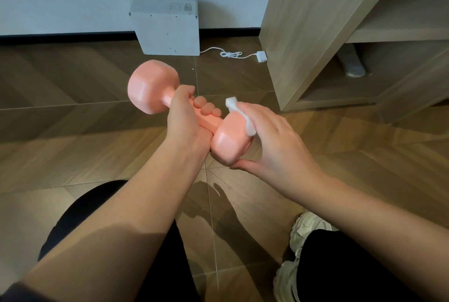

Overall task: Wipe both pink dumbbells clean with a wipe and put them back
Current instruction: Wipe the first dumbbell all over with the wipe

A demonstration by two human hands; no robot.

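A pink dumbbell [150, 86] is held in the air above the wooden floor, its far head pointing up and left. My left hand [185, 119] is wrapped around its handle. My right hand [272, 138] cups the near head of the dumbbell and presses a white wipe [239, 113] against it, with the thumb under the head. Only one dumbbell is in view.
A white box-shaped appliance [167, 27] leans on the wall ahead, its white cord and plug [261, 56] trailing right on the floor. A wooden shelf unit [315, 34] stands at the right. My knees in black trousers and a white sneaker [301, 253] are below.
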